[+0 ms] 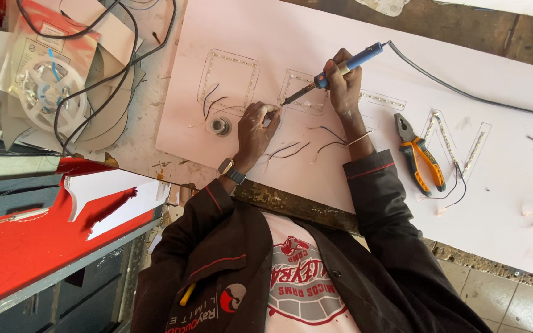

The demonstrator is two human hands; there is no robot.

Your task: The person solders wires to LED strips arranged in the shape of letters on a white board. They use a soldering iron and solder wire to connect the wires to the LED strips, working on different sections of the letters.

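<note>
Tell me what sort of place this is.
Probably a sign-making or electrical workshop. The right hand holds a blue soldering iron over LED strips on a white board, orange-handled pliers lie nearby, and a reel of LED strip sits among cables.

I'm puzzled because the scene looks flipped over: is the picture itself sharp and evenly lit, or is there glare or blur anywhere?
Head view: soft, even daylight, faint shadows, no glare on the pale pink board; blue-handled soldering iron and orange-handled pliers sharp; edges slightly bent by the wide lens.
</note>
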